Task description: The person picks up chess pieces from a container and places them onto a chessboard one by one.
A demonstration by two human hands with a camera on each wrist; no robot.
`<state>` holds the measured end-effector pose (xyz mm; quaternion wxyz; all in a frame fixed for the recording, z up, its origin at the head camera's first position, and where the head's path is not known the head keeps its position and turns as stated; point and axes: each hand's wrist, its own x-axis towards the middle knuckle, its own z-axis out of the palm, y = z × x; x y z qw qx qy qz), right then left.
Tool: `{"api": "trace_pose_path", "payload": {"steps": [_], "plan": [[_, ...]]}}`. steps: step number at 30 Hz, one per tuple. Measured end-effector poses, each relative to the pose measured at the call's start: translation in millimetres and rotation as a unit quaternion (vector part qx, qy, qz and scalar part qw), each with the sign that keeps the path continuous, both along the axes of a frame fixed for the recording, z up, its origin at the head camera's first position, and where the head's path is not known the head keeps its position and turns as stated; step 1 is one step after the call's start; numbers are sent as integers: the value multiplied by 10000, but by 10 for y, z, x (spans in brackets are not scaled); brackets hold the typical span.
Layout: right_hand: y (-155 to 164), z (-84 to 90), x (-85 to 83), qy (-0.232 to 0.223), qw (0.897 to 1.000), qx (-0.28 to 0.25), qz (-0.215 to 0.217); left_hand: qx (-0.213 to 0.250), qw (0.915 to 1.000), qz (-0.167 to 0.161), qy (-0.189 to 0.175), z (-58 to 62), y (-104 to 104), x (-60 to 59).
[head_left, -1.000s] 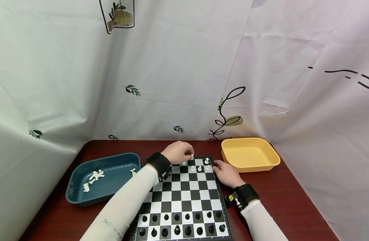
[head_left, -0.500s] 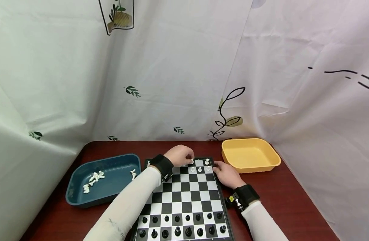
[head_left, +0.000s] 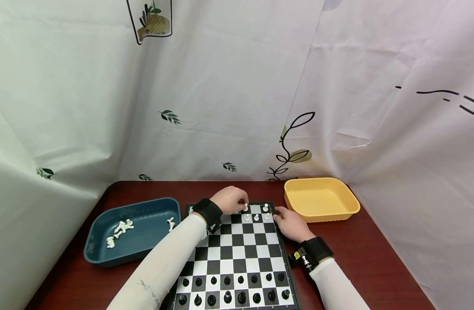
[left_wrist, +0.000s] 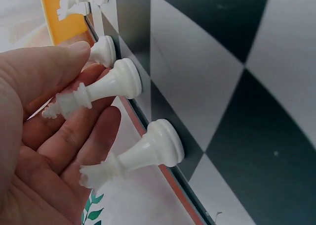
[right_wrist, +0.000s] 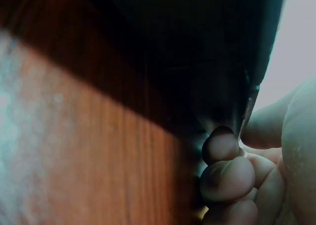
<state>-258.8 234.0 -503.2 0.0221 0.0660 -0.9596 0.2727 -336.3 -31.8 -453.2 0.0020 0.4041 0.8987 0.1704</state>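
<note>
My left hand (head_left: pixel 230 199) is at the far edge of the chessboard (head_left: pixel 238 239). Its thumb and a finger pinch a white chess piece (left_wrist: pixel 104 52), whose upper part they hide. The base of that piece meets the board in the left wrist view. Beside it stand a white king (left_wrist: pixel 94 92) and a white piece with a notched crown (left_wrist: pixel 136 155), both near the other fingers. My right hand (head_left: pixel 292 224) grips the board's right edge near the far corner. In the right wrist view its curled fingers (right_wrist: pixel 228 178) lie against the dark board side, the thumb opposite.
Several white chess pieces (head_left: pixel 124 226) lie in a blue tray (head_left: pixel 99 259) on the left. A yellow tray (head_left: pixel 323 199) stands at the back right. Black pieces (head_left: pixel 227 296) fill the two near rows. A patterned cloth (head_left: pixel 221 86) hangs behind the table.
Between one second and half a second ago, my left hand lowered slightly with the white chess piece. Since then the piece has shifted a little left. My right hand holds its place.
</note>
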Motion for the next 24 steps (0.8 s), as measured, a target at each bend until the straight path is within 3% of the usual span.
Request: {"api": "trace_pose_path", "payload": {"steps": [9,15,24], "plan": [[10,1,-6,48,10000,23,-5,9,10000,-18,30,-14,12,-11],[6,-3,-13,-140,9999,-25,-50,-114,9998,136,-42,-2,34,0],[-12,1,-6,-100,9999,-1,-34,72,9994,273,-177,200,-73,93]]}}
